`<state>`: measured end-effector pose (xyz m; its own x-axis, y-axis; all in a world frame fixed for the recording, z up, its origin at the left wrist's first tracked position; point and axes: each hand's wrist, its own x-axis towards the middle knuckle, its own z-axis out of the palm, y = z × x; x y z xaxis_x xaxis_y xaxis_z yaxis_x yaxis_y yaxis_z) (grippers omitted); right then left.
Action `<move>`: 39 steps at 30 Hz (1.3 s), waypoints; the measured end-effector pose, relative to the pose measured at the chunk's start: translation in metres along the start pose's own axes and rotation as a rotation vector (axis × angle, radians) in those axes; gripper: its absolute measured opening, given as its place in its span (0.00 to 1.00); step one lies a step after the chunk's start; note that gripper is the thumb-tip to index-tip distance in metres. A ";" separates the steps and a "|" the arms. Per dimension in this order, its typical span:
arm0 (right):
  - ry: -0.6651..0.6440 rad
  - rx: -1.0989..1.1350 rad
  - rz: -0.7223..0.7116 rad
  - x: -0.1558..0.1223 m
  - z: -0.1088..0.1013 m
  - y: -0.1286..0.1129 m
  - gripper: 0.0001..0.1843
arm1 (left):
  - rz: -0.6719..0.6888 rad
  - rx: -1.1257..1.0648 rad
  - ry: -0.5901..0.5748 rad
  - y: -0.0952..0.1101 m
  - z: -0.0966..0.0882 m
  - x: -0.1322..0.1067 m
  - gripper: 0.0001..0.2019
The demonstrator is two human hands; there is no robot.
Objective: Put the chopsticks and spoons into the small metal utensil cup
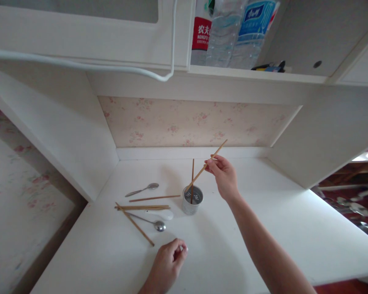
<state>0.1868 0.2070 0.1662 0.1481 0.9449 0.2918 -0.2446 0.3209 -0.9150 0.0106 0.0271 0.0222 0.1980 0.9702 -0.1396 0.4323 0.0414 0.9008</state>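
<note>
My right hand (225, 175) pinches a light wooden chopstick (199, 173) near its middle. The chopstick slants down to the left, its lower end at the rim of a grey metal utensil holder (190, 209) with holes in its bottom. A darker chopstick (193, 175) stands nearly upright inside that holder. My left hand (168, 263) rests curled near the front, with nothing visible in its fingers. Left of the holder lie several chopsticks (141, 207), a single chopstick (155, 199), a metal spoon (153, 186), another metal spoon (159, 226) and a white spoon (168, 214), partly covered by chopsticks.
White side panels (313, 134) flank the white tabletop (233, 245). Overhead, a shelf (254, 75) holds plastic bottles (225, 32) and small dark items. A white cable (110, 67) hangs across the cabinet front. Floral wallpaper (184, 122) covers the back.
</note>
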 end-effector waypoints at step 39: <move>-0.103 -0.538 0.091 -0.021 -0.021 0.098 0.20 | -0.013 0.014 0.007 0.001 0.003 0.005 0.14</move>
<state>0.1797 0.2173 0.0643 0.0482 0.9773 0.2063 0.2758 0.1855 -0.9431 0.0144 0.0310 0.0216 0.1858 0.9714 -0.1481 0.4472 0.0507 0.8930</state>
